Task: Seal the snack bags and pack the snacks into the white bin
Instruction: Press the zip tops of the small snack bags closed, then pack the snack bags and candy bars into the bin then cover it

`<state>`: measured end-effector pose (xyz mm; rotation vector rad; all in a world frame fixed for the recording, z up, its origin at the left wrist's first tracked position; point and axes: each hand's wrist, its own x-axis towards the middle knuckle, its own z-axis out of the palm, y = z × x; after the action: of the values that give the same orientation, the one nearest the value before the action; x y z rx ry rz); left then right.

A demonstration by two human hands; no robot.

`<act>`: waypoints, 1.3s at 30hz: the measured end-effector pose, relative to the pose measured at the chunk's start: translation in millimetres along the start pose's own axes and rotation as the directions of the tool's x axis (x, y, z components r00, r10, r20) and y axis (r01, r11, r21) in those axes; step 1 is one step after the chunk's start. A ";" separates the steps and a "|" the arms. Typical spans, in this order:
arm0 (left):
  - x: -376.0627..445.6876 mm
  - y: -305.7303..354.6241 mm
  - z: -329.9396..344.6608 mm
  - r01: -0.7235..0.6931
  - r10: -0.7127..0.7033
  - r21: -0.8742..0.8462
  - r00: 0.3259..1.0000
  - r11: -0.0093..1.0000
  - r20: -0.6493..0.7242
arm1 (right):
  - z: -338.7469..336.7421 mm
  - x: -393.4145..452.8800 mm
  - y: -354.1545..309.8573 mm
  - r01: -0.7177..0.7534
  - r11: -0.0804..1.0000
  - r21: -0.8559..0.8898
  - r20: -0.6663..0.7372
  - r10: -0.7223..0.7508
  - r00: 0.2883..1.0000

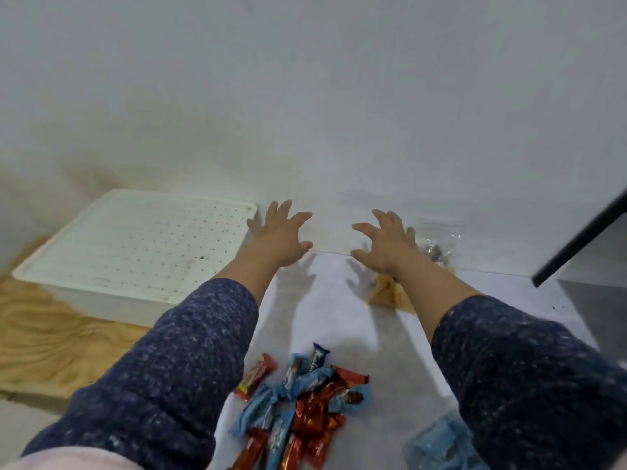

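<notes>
The white bin [84, 290] stands at the left on a wooden board, its dotted floor bare. My left hand [280, 237] is stretched out above the table just right of the bin, fingers spread, holding nothing. My right hand [386, 242] is spread the same way, above a clear bag of orange snacks [390, 293]. Behind it a second clear bag [437, 245] with mixed snacks leans at the wall. Several red and blue wrapped candy bars [298, 408] lie in a heap near me. A bluish plastic bag [437, 446] shows at the bottom right, partly under my sleeve.
A white cloth [339, 320] covers the work surface up to a white wall. The wooden board [44, 340] lies under the bin at the left. A dark bar [583, 239] slants in at the right edge.
</notes>
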<state>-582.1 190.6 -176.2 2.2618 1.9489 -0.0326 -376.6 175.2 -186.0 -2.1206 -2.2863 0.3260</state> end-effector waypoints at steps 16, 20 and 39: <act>-124.7 -198.4 3.8 0.413 -0.409 -0.125 0.911 0.902 0.055 | 38.0 -15.3 -201.1 0.252 0.966 0.061 0.036 -0.254 0.966; -123.8 -213.7 30.6 0.487 -0.478 -0.214 0.873 0.847 0.097 | 62.9 4.1 -217.9 0.272 0.958 0.096 0.099 -0.281 0.955; -93.5 -228.5 64.7 0.591 -0.649 -0.499 0.757 0.634 0.073 | 94.4 76.9 -237.9 0.156 0.870 0.468 0.146 -0.250 0.957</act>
<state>-815.9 122.6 -252.7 1.2109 2.3585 0.4762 -631.4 222.1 -251.7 -1.6642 -2.2170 1.0004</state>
